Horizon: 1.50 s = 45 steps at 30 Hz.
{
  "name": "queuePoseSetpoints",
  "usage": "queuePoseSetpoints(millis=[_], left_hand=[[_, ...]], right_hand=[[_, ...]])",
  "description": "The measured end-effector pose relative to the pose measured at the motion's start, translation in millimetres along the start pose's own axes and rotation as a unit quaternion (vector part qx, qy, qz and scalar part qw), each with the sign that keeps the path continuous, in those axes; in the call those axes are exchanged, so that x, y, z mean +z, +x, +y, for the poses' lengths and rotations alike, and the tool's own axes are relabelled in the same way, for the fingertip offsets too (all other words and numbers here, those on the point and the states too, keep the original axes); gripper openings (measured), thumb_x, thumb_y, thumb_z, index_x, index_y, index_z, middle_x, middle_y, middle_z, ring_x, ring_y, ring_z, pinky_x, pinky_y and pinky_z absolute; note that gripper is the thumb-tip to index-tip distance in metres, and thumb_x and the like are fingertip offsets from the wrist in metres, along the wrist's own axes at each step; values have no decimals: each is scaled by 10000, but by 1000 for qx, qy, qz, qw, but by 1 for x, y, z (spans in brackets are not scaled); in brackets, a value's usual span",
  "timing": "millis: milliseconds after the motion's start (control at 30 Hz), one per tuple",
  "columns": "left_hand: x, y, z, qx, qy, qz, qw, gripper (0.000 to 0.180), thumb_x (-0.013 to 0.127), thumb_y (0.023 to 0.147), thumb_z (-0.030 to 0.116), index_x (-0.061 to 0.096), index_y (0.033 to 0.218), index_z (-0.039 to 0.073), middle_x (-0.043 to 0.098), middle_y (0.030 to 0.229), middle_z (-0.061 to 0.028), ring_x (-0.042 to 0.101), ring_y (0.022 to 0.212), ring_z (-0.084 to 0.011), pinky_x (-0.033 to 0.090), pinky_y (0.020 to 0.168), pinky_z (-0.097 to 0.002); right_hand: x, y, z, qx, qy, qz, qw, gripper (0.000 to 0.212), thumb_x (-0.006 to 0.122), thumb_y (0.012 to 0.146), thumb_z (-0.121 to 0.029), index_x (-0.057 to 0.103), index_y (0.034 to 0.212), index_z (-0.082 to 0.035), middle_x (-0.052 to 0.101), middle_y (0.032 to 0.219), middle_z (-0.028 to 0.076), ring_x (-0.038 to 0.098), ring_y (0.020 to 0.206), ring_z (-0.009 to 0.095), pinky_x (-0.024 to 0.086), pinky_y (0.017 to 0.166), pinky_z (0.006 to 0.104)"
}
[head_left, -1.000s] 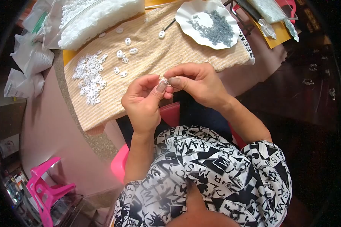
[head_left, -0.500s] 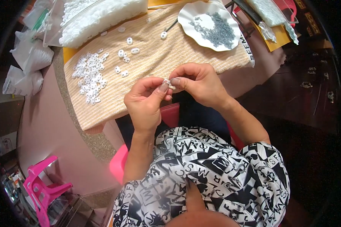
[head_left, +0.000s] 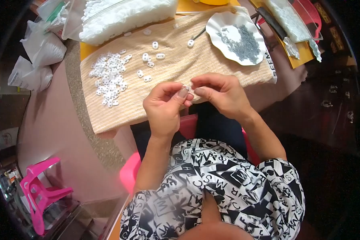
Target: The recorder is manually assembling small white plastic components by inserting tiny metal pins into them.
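Grip of left hand point(head_left: 162, 106) pinched nearly closed, thumb against forefinger, on a small white bit point(head_left: 187, 87); bit mostly covered by the fingertips, exact form not readable. Grip of right hand point(head_left: 227, 96) just beside it, thumb and forefinger bent toward the same bit, slight gap between their tips; whether they touch it, cannot tell. Both over the near part of a striped yellow cloth point(head_left: 170, 72), spread across a yellow surface point(head_left: 87, 50). Left of the grips, on the cloth: heap of white tabs point(head_left: 110, 78), jumbled, many overlapping, dark dots on them. Between heap and grips, and a little beyond: loose tabs point(head_left: 160, 56), scattered singly and in small clusters. Straight beyond the grips: lone tab point(head_left: 191, 43) at the near end of a thin dark rod point(head_left: 203, 33), which slants toward the plate. Beyond and right: white plate point(head_left: 217, 25), wavy rim, holding grey slivers point(head_left: 246, 45), thickest on its right side. Far beyond, leftward: clear box point(head_left: 128, 24) filled with white pieces. Well left of the grips: pale bags point(head_left: 44, 44). Nearer the body, far left: pink stool point(head_left: 40, 194).
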<state>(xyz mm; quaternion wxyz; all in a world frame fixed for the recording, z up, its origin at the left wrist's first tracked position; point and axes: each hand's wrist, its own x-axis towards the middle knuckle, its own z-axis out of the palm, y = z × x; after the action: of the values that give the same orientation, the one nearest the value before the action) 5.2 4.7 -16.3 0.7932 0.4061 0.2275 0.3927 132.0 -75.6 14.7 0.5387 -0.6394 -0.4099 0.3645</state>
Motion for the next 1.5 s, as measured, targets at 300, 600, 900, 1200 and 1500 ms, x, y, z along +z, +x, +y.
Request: queuePoseSetpoints(millis=[300,600,900,1200,1500], left_hand=[[-42,27,28,35,-136,49,989,177,555,782,-49,563,958,-27,573,789,-106,535,674,-172,426,577,-230],[-51,30,37,20,-152,41,987,171,552,787,-35,568,956,-12,572,807,-104,534,705,-169,430,583,-217],[-33,22,27,-17,-165,14,986,147,556,787,-36,566,934,-30,585,772,-110,556,676,-182,422,566,-234],[-10,9,12,-82,-137,-26,987,161,562,789,-25,557,948,-47,581,780,-113,561,678,-177,449,562,-230],[-3,3,3,-116,-109,-38,987,157,550,797,-26,560,953,-39,583,792,-112,564,680,-177,455,576,-236]], right_hand=[[6,81,11,-185,-292,40,938,160,594,759,-76,626,909,-31,610,823,139,595,747,230,460,676,288],[41,119,29,-238,-444,13,864,102,563,690,-73,584,780,-30,535,695,153,544,679,326,448,639,399],[-1,56,0,93,30,-101,990,192,532,802,-45,589,978,7,565,704,30,527,616,79,397,529,195],[-20,22,11,134,353,-86,922,266,591,803,-80,558,1029,56,594,816,89,551,664,110,451,586,210],[-23,14,13,101,302,-66,945,183,591,802,-84,593,941,36,597,750,52,525,631,71,431,562,193]])
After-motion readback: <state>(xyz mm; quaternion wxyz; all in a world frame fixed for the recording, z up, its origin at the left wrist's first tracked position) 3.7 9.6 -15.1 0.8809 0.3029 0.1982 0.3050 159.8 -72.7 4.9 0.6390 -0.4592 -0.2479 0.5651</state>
